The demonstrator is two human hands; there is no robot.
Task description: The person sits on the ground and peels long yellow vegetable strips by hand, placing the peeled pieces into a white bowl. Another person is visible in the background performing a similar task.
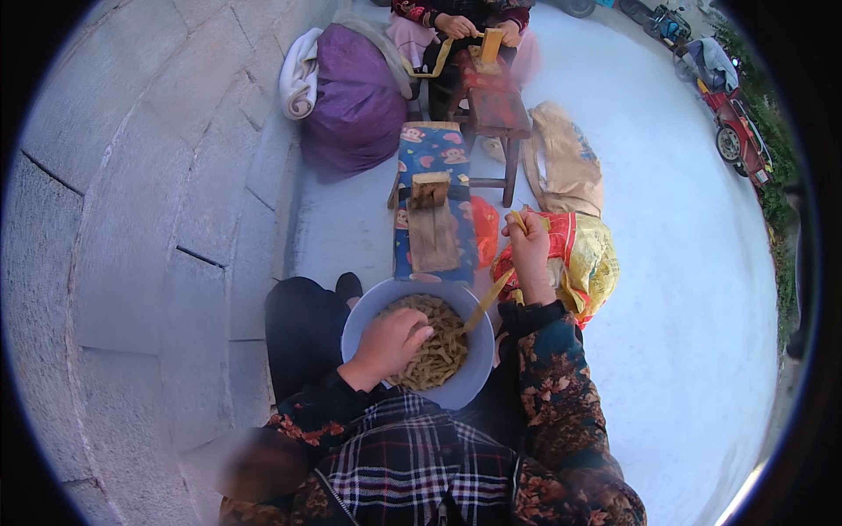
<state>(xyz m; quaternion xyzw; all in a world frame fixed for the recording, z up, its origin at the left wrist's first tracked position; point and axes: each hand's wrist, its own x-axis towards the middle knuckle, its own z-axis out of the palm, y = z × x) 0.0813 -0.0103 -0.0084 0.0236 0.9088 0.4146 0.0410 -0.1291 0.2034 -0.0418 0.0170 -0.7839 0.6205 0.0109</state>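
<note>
A light plastic basin point(482, 352) sits at my lap, filled with many short, brownish-yellow folded pieces point(442, 358) that look like plant strip. My left hand point(393, 342) is inside it, palm down over the pieces with fingers curled. Whether it grips any is hidden. To the right, my raised right hand point(529, 246) pinches a yellow strip point(518, 222) between thumb and fingers. A flat length of strip point(488, 304) slants from beside that wrist across the basin's rim to the pieces.
A cloth-covered bench point(434, 148) with a wooden block fixture point(431, 191) stands ahead. Red-and-yellow sack point(592, 256) lies right, purple sack point(358, 98) left. Opposite, a person's hands point(457, 26) hold strip at a red wooden bench point(496, 112). A stone wall point(151, 263) rises left.
</note>
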